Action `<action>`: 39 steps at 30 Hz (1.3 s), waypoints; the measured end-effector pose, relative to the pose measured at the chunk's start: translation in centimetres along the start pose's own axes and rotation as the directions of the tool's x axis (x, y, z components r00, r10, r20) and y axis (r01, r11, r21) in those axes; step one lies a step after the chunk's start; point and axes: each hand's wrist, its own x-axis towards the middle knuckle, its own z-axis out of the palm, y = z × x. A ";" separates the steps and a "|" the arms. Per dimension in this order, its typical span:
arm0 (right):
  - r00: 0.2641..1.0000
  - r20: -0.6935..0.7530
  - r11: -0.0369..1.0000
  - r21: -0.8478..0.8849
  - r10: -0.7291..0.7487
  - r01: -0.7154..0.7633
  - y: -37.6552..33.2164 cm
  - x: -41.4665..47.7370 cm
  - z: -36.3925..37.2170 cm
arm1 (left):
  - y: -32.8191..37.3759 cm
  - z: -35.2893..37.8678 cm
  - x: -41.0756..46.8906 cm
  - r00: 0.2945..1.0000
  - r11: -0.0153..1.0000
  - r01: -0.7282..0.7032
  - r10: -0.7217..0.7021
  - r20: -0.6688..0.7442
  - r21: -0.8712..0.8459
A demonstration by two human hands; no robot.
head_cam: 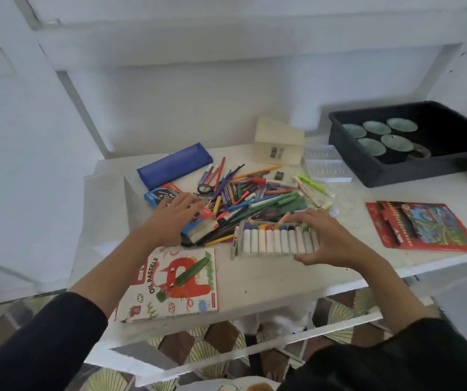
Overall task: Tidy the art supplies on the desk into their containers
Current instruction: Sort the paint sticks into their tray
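The pastel tray is gripped at its right end by the right hand, stretching left. Its box is seen left of the grip and nearer, by the flat left hand.

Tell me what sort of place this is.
Likely a home art or craft corner: a white desk strewn with a pile of pens and pencils, an oil pastels box, and a tray of pastel sticks held in the right hand.
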 end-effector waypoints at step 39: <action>0.996 -0.090 0.973 -0.231 -0.007 -0.014 -4.4 5.9 -7.1 | 0.0 -7.8 2.5 0.975 0.824 -0.182 0.082 -0.206 -0.537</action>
